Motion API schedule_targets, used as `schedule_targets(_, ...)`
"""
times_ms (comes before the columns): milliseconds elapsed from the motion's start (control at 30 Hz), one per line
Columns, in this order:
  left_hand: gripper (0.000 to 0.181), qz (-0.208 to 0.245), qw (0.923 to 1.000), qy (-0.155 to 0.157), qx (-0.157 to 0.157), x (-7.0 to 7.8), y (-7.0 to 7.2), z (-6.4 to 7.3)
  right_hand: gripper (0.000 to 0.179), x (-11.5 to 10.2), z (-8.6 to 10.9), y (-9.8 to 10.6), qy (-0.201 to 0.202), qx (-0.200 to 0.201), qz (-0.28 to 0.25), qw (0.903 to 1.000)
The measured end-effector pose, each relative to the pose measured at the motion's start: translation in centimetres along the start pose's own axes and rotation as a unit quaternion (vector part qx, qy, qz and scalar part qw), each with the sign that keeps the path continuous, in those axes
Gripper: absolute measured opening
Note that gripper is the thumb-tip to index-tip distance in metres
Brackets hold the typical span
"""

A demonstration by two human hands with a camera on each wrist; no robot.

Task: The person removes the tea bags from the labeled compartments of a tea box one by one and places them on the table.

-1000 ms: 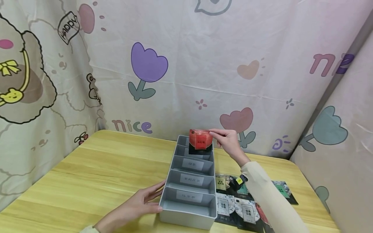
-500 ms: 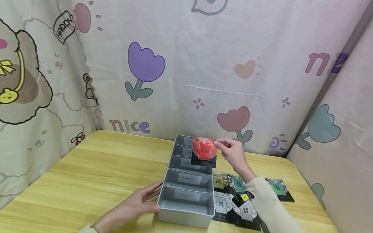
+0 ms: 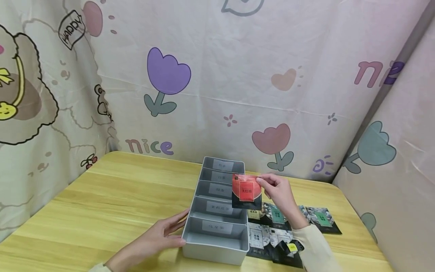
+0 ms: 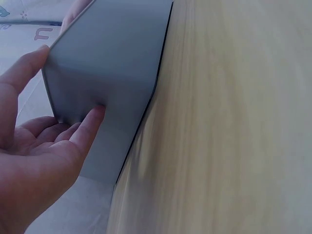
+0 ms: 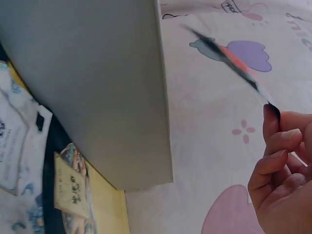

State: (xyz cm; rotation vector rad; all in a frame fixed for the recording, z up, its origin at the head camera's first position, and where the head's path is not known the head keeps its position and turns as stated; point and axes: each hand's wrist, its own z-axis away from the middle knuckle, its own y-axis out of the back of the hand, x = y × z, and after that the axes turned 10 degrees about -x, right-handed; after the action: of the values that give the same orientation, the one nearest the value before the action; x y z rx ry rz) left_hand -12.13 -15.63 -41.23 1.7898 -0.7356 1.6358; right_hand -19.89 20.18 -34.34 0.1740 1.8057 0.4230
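Observation:
My right hand (image 3: 278, 190) pinches a red and black tea sachet (image 3: 247, 192) by its upper right corner, thumb and forefinger together. The sachet hangs upright over the right side of a grey divided box (image 3: 217, 254); in the right wrist view the sachet (image 5: 229, 61) appears edge-on. Along the box's near left side rests my left hand (image 3: 159, 236), its thumb at the rim corner. In the left wrist view the left hand's fingertips (image 4: 97, 113) press on the outer wall of the box (image 4: 112, 53).
Several tea sachets with green, yellow and white labels lie right of the box, among them a green-labelled sachet (image 3: 323, 220). White paper labels mark the box's compartments. A patterned curtain (image 3: 217, 75) hangs behind the wooden table (image 3: 136, 189).
My right hand has brought the red and black sachet from the box's far end toward me and slightly right. My left hand stays at the box's side.

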Motion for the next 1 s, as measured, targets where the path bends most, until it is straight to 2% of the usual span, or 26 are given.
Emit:
schedule_targets(367,0.075,0.003,1.0000,0.003,-0.005,0.1,0.2,-0.1,0.017,1.5,1.2,0.2,-0.020,0.008,-0.003,0.9998)
schedule_targets(467,0.075,0.005,1.0000,0.003,-0.005,0.1,0.2,-0.1,0.015,1.9,1.2,0.2,-0.005,0.016,0.016,0.9997)
schedule_targets(667,0.074,0.006,1.0000,0.003,-0.006,0.1,0.2,0.0,0.011,2.6,1.3,-0.2,0.046,0.034,0.116,0.9916)
schedule_targets(1000,0.074,0.007,0.9999,-0.003,-0.008,0.1,0.2,0.0,0.011,2.8,1.5,0.3,0.081,0.049,0.139,0.9857)
